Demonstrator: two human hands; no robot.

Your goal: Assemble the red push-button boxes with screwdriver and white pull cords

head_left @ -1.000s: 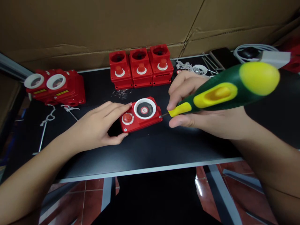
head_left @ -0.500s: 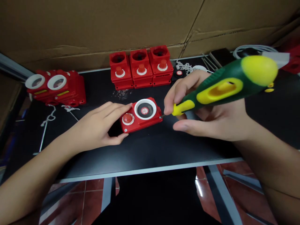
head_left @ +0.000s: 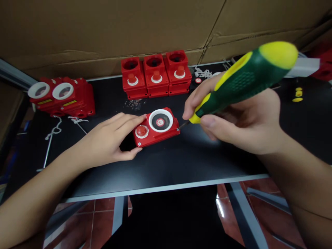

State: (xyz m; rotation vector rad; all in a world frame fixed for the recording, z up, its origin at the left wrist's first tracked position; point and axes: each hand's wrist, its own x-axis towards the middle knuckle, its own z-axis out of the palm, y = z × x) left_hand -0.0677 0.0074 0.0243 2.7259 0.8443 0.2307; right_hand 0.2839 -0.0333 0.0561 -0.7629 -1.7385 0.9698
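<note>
A red box (head_left: 157, 133) with a white-ringed round window and a red button lies on the black table, a little left of the middle. My left hand (head_left: 112, 138) grips its left end between thumb and fingers. In my right hand (head_left: 233, 124) is a green and yellow screwdriver (head_left: 241, 79), its handle pointing up and to the right. The thumb and fingers close round the lower handle. The screwdriver's tip meets a screw (head_left: 178, 129) at the box's right corner.
Three red boxes (head_left: 157, 76) stand in a row at the back. More red boxes with white rings (head_left: 75, 97) sit at the left, near a rod with white cord (head_left: 48, 150). Yellow pieces (head_left: 298, 94) and a white object (head_left: 303, 67) lie at the right.
The screwdriver has turned in my right hand, and its handle has swung up and a little left. My right thumb has moved up against the handle. My left hand and the box have stayed put.
</note>
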